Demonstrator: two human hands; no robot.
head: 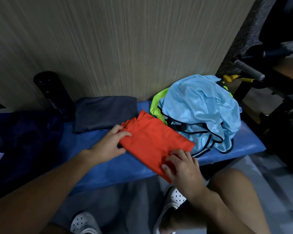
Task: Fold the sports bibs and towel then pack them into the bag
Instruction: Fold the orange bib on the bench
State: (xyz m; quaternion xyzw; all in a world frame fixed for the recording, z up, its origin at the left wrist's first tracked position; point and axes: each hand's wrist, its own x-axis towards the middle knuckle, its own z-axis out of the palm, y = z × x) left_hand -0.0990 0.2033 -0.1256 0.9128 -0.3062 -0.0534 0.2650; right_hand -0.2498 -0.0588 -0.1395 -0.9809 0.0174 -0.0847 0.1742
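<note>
A folded orange bib (152, 141) lies on the blue bench (243, 146). My left hand (108, 144) grips its left edge, fingers on top and thumb below. My right hand (179, 164) presses its near right corner with curled fingertips. A crumpled light blue bib (201, 108) is heaped to the right, over a neon yellow-green bib (156, 103). A folded dark grey towel (105, 112) rests behind the orange bib by the wall. A dark navy bag (24, 141) sits at the bench's left end.
A black bottle (54, 97) stands against the wall left of the towel. Gym equipment with a grey grip (249, 70) and yellow handles (232, 78) crowds the right. My knees and white perforated shoes (174, 198) are below the bench's front edge.
</note>
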